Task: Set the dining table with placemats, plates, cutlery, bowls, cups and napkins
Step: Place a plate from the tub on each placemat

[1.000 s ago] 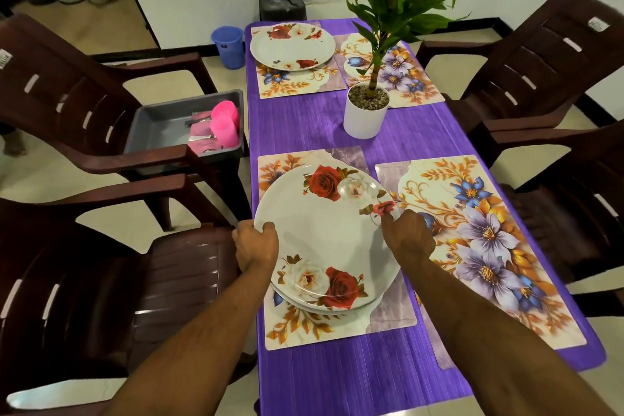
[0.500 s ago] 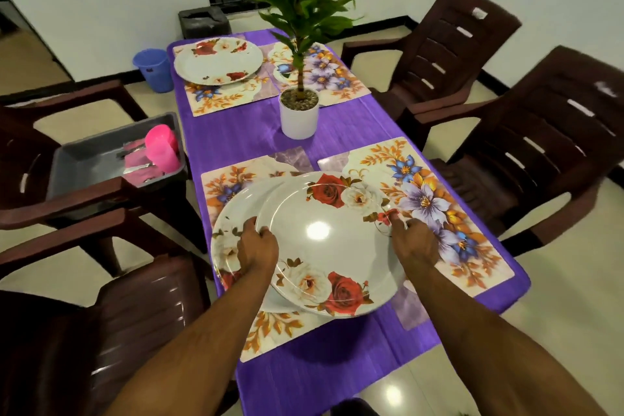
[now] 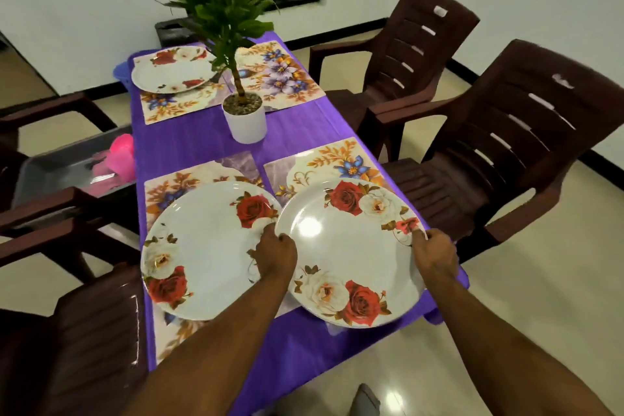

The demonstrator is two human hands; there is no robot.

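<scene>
Both your arms reach forward over the near end of the bench (image 3: 297, 142). Your left hand (image 3: 275, 255) grips the left rim of the right plate (image 3: 351, 252), fingers curled over its edge; your right hand (image 3: 435, 252) pinches the opposite rim. That plate sits over the near right placemat (image 3: 341, 162), its left edge overlapping the left plate (image 3: 202, 246), which lies on the near left placemat (image 3: 172, 187).

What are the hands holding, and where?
Both hands, left hand and right hand, hold the flowered plate by opposite edges of its rim.
</scene>
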